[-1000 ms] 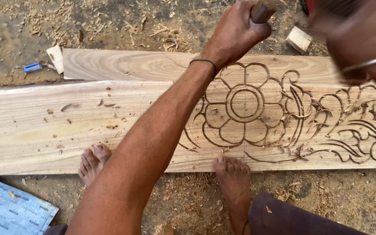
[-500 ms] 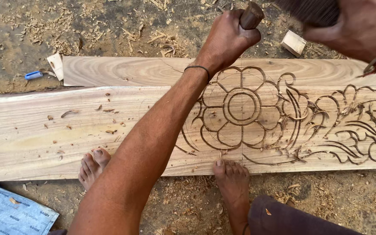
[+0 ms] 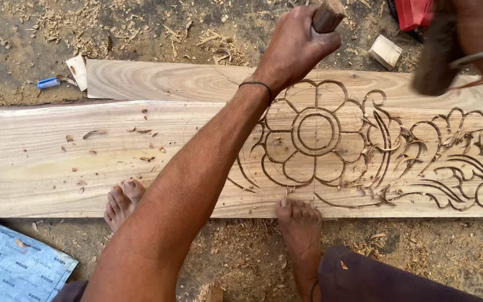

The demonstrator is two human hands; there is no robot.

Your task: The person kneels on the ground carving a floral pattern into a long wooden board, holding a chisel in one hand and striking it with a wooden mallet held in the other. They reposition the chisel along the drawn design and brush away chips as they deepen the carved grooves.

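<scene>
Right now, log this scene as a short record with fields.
Setting: bare ground strewn with wood chips
Workpiece: long plank carved with a flower and scrolls
Left hand: fist closed on a wooden handle
Right hand: blurred at the top right, grip unclear
Feet: both at the plank's near edge
Nearby: small wood block, blue sheet

Bare dirt ground point(image 3: 46, 33) strewn with wood shavings point(image 3: 85, 19).

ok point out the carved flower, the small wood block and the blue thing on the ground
carved flower point(image 3: 315, 132), head view, on its round centre
small wood block point(image 3: 386, 52), head view, on its top face
blue thing point(image 3: 48, 83), head view, on its middle
</scene>
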